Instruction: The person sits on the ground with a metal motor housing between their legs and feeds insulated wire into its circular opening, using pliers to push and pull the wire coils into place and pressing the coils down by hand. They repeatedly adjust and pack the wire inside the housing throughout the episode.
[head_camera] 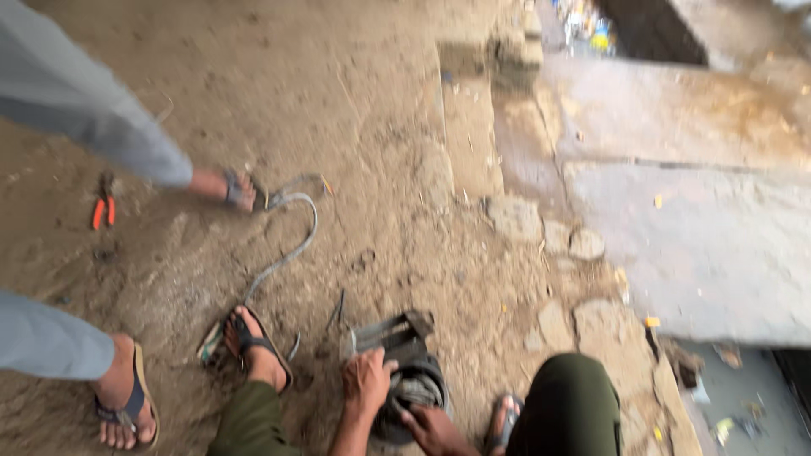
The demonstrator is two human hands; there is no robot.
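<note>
Squatting low over a dark round motor-like machine (405, 384) on the dirt ground (338, 110), between two sandalled feet: left hand (366, 380) clasped over its top, right hand (432, 429) gripping its lower rim. Farther out, a grey cable (291, 249) curling across the soil, orange-handled pliers (103, 207) at left, another person's grey-trousered legs (93, 118) alongside, stone steps (473, 127) beyond.

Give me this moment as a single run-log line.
left hand: gripping top of dark metal device | right hand: on its lower side | ground: grey cable, orange-handled pliers | bystander's sandalled foot nearby
</note>
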